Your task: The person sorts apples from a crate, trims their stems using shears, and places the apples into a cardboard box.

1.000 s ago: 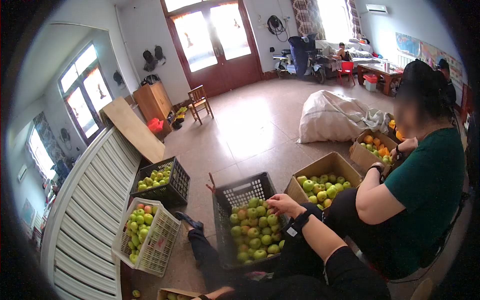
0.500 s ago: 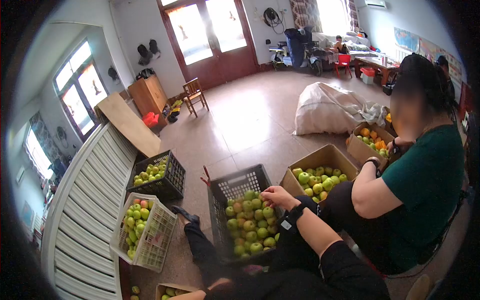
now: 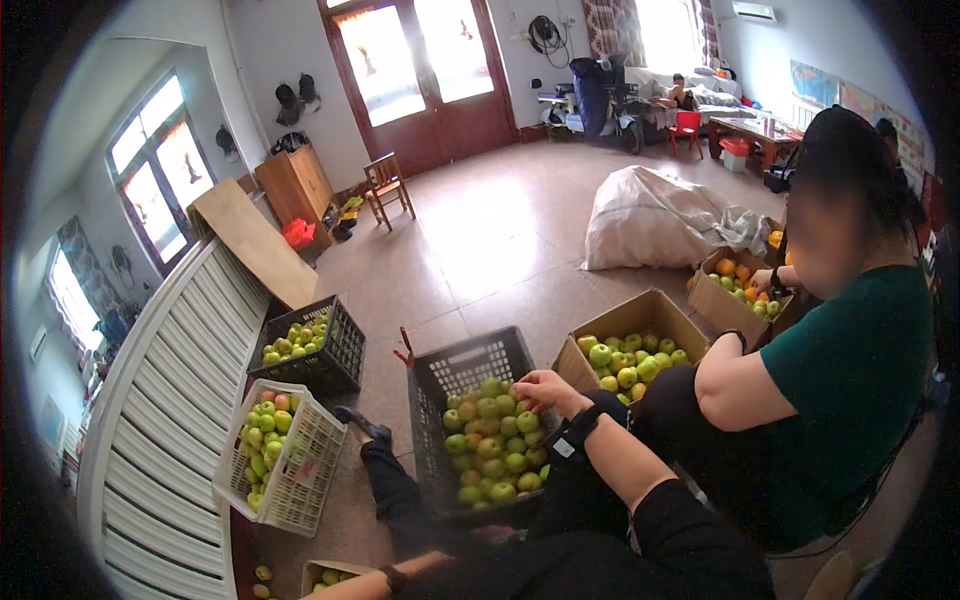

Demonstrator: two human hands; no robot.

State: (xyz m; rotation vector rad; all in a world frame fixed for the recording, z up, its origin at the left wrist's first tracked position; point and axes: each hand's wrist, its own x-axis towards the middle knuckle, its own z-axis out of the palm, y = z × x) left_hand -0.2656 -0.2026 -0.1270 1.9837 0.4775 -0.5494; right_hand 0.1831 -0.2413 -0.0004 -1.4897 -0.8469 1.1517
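My right hand (image 3: 550, 390), with a dark band on its wrist, is over the right side of a dark plastic crate (image 3: 428, 400). Its fingers are bent together around a green apple (image 3: 524, 402) at the top of the pile, partly covered by the fingers. Green apples, some blushed red, fill much of the crate. At the bottom edge my left hand (image 3: 368, 585) is partly cut off, beside a small cardboard box (image 3: 310, 578) of apples; its fingers do not show.
A white crate (image 3: 318, 480) and another dark crate (image 3: 350, 345) of apples stand left. On the right is a cardboard box (image 3: 680, 312) of apples. A person in a green shirt (image 3: 850, 350) sits beside me, one hand at a farther box (image 3: 712, 300). A white sack (image 3: 640, 225) lies beyond.
My right hand has shifted slightly left over the apples. My left forearm and hand show more at the bottom edge, farther left. The neighbour's hand has moved onto the fruit in the far box.
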